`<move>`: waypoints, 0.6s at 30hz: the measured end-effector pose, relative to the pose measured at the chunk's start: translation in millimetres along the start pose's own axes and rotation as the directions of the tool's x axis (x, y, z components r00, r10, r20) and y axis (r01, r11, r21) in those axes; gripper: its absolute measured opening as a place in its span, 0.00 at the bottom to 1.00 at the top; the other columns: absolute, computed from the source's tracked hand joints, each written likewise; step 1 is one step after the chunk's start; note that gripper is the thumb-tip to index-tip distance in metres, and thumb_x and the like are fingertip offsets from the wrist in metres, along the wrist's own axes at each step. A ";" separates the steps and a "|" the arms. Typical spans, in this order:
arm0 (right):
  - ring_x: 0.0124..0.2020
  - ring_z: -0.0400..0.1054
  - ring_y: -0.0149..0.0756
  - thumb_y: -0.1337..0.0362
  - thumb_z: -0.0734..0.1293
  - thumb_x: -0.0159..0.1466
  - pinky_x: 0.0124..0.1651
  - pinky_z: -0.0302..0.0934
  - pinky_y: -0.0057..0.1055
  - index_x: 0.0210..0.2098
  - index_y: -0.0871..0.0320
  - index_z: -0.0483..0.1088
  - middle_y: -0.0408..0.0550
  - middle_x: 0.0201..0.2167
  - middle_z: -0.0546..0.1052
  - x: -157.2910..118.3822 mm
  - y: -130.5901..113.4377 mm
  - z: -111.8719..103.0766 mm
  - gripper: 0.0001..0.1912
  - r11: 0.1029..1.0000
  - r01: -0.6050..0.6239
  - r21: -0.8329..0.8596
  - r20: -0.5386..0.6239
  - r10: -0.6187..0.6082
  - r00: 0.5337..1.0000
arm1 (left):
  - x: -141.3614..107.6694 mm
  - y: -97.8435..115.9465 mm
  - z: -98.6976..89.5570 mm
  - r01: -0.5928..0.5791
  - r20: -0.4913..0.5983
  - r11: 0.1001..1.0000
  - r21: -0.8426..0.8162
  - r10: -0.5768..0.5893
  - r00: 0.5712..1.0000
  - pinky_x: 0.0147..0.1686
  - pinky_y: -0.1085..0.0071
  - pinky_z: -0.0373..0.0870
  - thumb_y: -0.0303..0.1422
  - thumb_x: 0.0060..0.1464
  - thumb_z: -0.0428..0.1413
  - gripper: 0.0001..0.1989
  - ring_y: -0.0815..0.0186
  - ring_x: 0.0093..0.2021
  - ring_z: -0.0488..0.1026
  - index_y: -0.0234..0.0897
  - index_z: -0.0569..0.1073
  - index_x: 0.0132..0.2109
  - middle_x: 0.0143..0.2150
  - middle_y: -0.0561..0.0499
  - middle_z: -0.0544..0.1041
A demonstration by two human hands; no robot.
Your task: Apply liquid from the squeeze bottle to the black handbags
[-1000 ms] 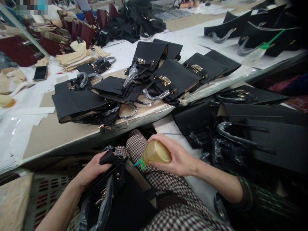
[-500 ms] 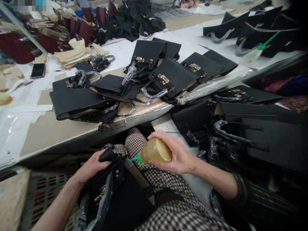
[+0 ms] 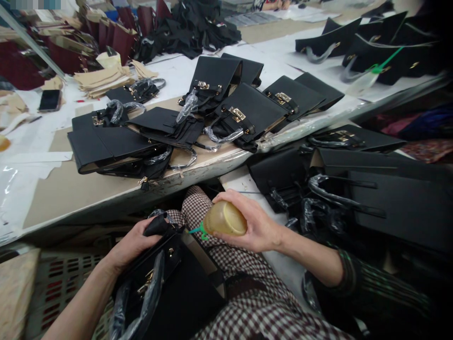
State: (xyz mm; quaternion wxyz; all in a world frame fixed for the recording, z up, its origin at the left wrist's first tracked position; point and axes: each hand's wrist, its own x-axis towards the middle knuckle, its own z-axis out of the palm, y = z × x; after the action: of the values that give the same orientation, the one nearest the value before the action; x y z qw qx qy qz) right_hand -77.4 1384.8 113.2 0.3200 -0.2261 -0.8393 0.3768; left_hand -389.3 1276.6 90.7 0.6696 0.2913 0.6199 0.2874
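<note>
On my lap rests a black handbag (image 3: 191, 288) with gold hardware and a plastic-wrapped handle. My left hand (image 3: 136, 243) grips its upper edge, the fingers closed around a black flap or strap there. In my right hand (image 3: 253, 224) is a squeeze bottle (image 3: 225, 218) of yellowish liquid, tipped sideways. Its green nozzle points left, with the tip at the bag's edge close to my left hand; whether it touches cannot be made out. The inside of the handbag is mostly hidden.
Several finished-looking black handbags (image 3: 247, 111) lie on the table ahead. More black bags (image 3: 396, 198) are stacked at my right. A second green-tipped bottle (image 3: 364, 80) stands at the far right. A phone (image 3: 50, 100) lies at the left, and a plastic crate (image 3: 58, 288) sits below.
The view has shifted slightly. The bottle's nozzle stays at the bag's edge, and both hands keep their holds with little movement.
</note>
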 end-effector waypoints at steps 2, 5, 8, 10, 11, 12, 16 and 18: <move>0.43 0.73 0.44 0.54 0.76 0.63 0.46 0.70 0.40 0.57 0.56 0.63 0.54 0.46 0.76 -0.3 0.1 -0.9 0.29 1.000 0.001 -0.004 0.027 -0.001 1.000 | -0.9 1.8 1.7 -0.002 0.003 1.000 -0.004 0.002 1.000 0.45 0.72 0.76 0.34 0.49 0.70 0.21 0.63 0.41 0.80 0.38 0.80 0.51 0.41 0.53 0.84; 0.43 0.73 0.44 0.55 0.75 0.64 0.45 0.69 0.39 0.56 0.56 0.63 0.53 0.45 0.76 -1.4 -1.1 -3.5 0.27 1.000 -0.009 -0.007 0.080 0.009 0.997 | -2.1 0.7 1.4 0.000 0.022 1.000 0.003 0.000 1.000 0.45 0.72 0.75 0.33 0.51 0.69 0.20 0.64 0.41 0.80 0.39 0.79 0.52 0.42 0.54 0.84; 0.43 0.73 0.44 0.55 0.74 0.64 0.45 0.69 0.38 0.55 0.55 0.64 0.53 0.45 0.77 -3.6 -2.2 -6.4 0.25 1.000 -0.026 -0.006 0.129 0.027 0.991 | -1.8 -3.3 -0.5 -0.008 0.026 1.000 0.024 0.008 1.000 0.47 0.71 0.75 0.33 0.53 0.68 0.20 0.63 0.42 0.80 0.39 0.79 0.53 0.43 0.53 0.84; 0.43 0.73 0.43 0.55 0.74 0.64 0.45 0.68 0.37 0.54 0.56 0.64 0.52 0.45 0.77 -5.9 -2.0 -7.5 0.25 0.999 -0.038 -0.006 0.151 0.039 0.988 | -1.0 -5.0 -1.0 -0.012 0.019 0.999 0.032 0.012 1.000 0.47 0.70 0.75 0.33 0.53 0.67 0.21 0.62 0.43 0.80 0.38 0.78 0.54 0.43 0.52 0.84; 0.43 0.73 0.43 0.54 0.75 0.63 0.45 0.68 0.37 0.54 0.56 0.64 0.52 0.45 0.77 -7.4 -1.7 -7.8 0.26 0.999 -0.043 -0.006 0.161 0.044 0.986 | -0.6 -5.2 -0.8 -0.005 0.016 0.999 0.035 0.005 1.000 0.47 0.70 0.75 0.33 0.53 0.67 0.21 0.61 0.42 0.80 0.37 0.78 0.54 0.43 0.52 0.84; 0.43 0.73 0.43 0.55 0.75 0.63 0.45 0.68 0.37 0.54 0.56 0.64 0.52 0.45 0.76 -8.9 -1.3 -8.0 0.26 0.999 -0.048 -0.005 0.170 0.048 0.984 | -0.3 -5.0 -0.4 0.005 0.013 0.999 0.036 -0.005 1.000 0.46 0.69 0.76 0.33 0.52 0.67 0.22 0.61 0.42 0.80 0.37 0.78 0.54 0.42 0.52 0.84; 0.43 0.73 0.42 0.55 0.76 0.63 0.47 0.68 0.37 0.54 0.57 0.65 0.52 0.45 0.76 -14.8 -1.2 -8.9 0.27 0.999 -0.051 0.006 0.201 0.049 0.978 | -0.8 -2.7 1.4 0.018 -0.005 0.998 0.063 -0.017 1.000 0.46 0.70 0.75 0.33 0.51 0.67 0.22 0.61 0.42 0.79 0.36 0.78 0.54 0.42 0.52 0.84; 0.43 0.73 0.42 0.55 0.75 0.63 0.47 0.69 0.37 0.55 0.57 0.65 0.52 0.45 0.77 -17.2 -2.2 -10.0 0.26 0.999 -0.050 0.012 0.228 0.045 0.973 | -1.7 -2.8 1.5 0.011 -0.014 0.997 0.075 -0.010 1.000 0.47 0.70 0.75 0.34 0.52 0.67 0.22 0.62 0.42 0.79 0.36 0.77 0.54 0.41 0.53 0.84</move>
State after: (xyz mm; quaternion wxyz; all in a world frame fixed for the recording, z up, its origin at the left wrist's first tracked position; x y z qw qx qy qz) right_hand -58.8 1377.7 113.7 0.2147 -0.1986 -0.8614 0.4153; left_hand -387.8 1273.4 89.8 0.6555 0.3110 0.6362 0.2623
